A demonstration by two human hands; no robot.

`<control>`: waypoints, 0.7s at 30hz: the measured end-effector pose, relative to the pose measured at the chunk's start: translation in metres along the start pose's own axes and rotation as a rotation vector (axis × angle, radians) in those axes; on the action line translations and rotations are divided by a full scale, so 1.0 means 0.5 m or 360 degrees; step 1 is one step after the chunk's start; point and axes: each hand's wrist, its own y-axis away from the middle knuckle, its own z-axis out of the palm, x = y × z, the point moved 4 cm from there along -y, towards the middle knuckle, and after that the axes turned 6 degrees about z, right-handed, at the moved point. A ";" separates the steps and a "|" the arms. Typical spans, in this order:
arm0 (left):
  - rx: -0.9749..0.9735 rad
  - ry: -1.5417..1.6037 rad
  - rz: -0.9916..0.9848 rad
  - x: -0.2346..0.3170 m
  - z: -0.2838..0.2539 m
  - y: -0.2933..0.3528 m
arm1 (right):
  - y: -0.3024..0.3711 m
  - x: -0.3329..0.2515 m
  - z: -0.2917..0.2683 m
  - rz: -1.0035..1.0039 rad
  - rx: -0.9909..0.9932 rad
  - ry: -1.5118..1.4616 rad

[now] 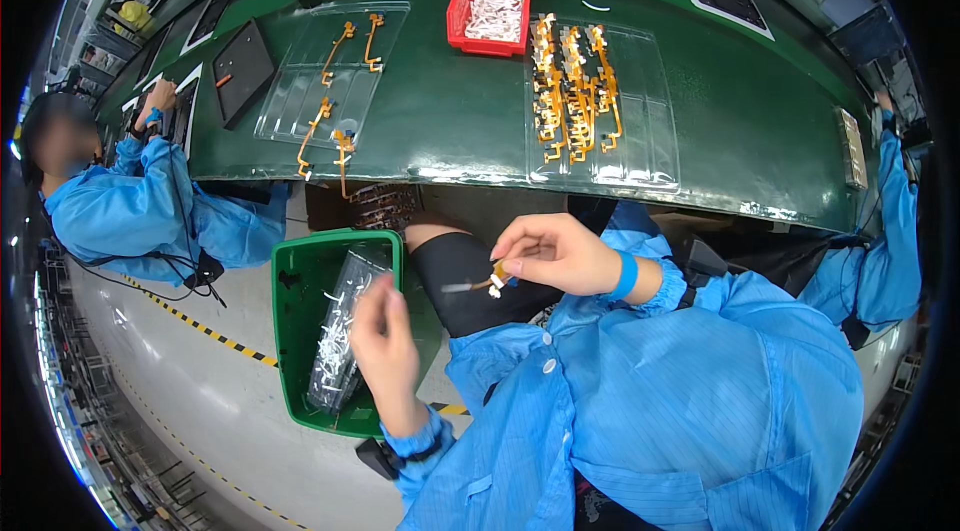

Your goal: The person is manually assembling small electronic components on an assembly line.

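Note:
My right hand (pixel 555 253), with a blue wristband, pinches a small orange flex cable (pixel 499 275) between thumb and fingers over my lap. A white end shows on the cable, and a blurred thin strip reaches left from it. My left hand (pixel 385 341) is raised at the right rim of a green bin (pixel 283 331); it is blurred, its fingers look apart, and I see nothing held in them. Inside the bin lie a clear plastic tray (pixel 365 266) and several white strips (pixel 328 351).
On the green table (pixel 440 121), a clear tray (pixel 640 71) carries bunched flex cables (pixel 570 101). Another tray (pixel 285 106) has several spread out. A red box (pixel 460 16) holds white strips. A black tablet-like panel (pixel 243 71) lies left. Co-workers (pixel 150 191) sit on both sides.

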 end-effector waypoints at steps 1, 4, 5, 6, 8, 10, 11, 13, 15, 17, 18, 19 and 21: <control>0.0086 -0.0012 0.0094 -0.016 0.003 -0.046 | 0.004 -0.011 -0.009 -0.0016 0.0040 0.0054; 0.0208 -0.0242 0.0276 -0.032 0.012 -0.192 | 0.015 -0.067 -0.041 -0.0219 0.0134 0.0616; 0.0178 -0.0315 0.0220 -0.055 0.013 -0.232 | 0.018 -0.081 -0.048 -0.0272 0.0175 0.0743; 0.0138 -0.0373 0.0174 -0.083 0.025 -0.271 | 0.022 -0.091 -0.061 -0.0305 0.0218 0.0866; 0.0163 -0.0676 0.0332 -0.102 0.032 -0.321 | 0.032 -0.106 -0.078 -0.0324 0.0293 0.0928; 0.0162 -0.0961 0.0512 -0.089 0.047 -0.354 | 0.048 -0.101 -0.108 -0.0328 0.0391 0.0884; 0.0087 -0.1003 0.0430 -0.088 0.051 -0.366 | 0.055 -0.099 -0.121 -0.0310 0.0454 0.0871; -0.0073 -0.1060 0.0295 -0.090 0.064 -0.386 | 0.070 -0.090 -0.147 -0.0262 0.0543 0.0839; -0.0105 -0.0996 0.0199 -0.104 0.072 -0.402 | 0.080 -0.084 -0.163 -0.0230 0.0576 0.0807; -0.0164 -0.0949 0.0053 -0.118 0.073 -0.411 | 0.088 -0.076 -0.176 -0.0194 0.0598 0.0769; -0.0174 -0.0955 0.0059 -0.122 0.074 -0.416 | 0.091 -0.073 -0.184 -0.0180 0.0602 0.0744; -0.0215 -0.0905 0.0010 -0.131 0.075 -0.419 | 0.092 -0.072 -0.191 -0.0166 0.0605 0.0719; -0.0266 -0.0863 -0.0035 -0.146 0.075 -0.426 | 0.094 -0.079 -0.203 -0.0201 0.0634 0.0721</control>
